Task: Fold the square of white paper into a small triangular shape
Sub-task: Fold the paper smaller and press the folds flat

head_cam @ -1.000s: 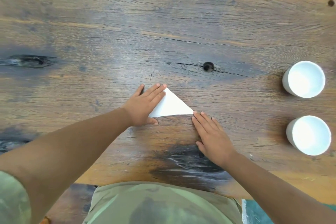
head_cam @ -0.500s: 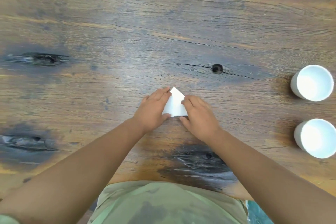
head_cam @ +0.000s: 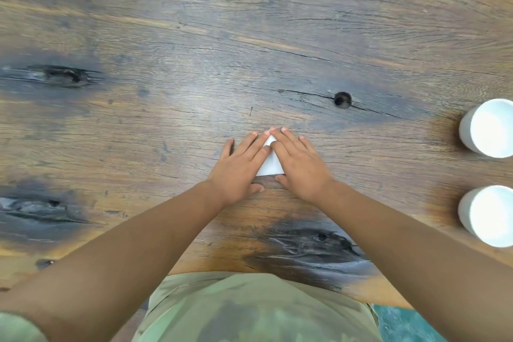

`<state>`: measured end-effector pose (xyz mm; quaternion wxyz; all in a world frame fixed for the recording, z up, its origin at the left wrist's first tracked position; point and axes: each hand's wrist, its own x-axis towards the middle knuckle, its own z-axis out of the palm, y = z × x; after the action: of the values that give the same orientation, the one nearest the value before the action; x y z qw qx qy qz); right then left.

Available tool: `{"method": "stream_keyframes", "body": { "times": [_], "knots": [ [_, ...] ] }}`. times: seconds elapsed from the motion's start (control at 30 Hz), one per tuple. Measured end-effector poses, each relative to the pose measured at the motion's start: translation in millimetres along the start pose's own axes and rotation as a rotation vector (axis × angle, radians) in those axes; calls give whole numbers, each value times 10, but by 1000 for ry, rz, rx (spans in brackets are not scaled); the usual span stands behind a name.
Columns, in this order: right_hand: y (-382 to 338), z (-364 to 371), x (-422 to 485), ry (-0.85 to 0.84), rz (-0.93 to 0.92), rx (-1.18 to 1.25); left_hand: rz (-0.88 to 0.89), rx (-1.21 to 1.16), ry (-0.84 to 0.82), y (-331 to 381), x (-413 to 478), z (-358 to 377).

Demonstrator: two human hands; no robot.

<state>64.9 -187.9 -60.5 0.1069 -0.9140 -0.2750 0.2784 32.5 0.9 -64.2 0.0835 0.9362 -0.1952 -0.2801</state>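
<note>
The white paper (head_cam: 270,164) lies on the wooden table (head_cam: 194,64) as a small folded triangle, apex pointing away from me. Only a narrow strip of it shows between my hands. My left hand (head_cam: 238,166) lies flat with its fingers pressing the paper's left part. My right hand (head_cam: 298,164) lies flat over the right part, fingertips reaching the apex. Both thumbs rest on the wood just below the paper's near edge.
Two white cups stand at the right edge of the table, one farther (head_cam: 488,128) and one nearer (head_cam: 488,215). A dark knot hole (head_cam: 342,99) sits beyond the paper to the right. The table's near edge runs just in front of my body.
My right hand folded the triangle's right corner over to the left, making a smaller triangle. Both hands have since spread flat over it and press it down.
</note>
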Motion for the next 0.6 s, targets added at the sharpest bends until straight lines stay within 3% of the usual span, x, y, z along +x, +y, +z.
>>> {"method": "stream_keyframes", "body": {
  "times": [0.6],
  "knots": [
    [-11, -18, 13, -7, -4, -59, -8, 2, -4, -135, -356, 233]
  ]
}}
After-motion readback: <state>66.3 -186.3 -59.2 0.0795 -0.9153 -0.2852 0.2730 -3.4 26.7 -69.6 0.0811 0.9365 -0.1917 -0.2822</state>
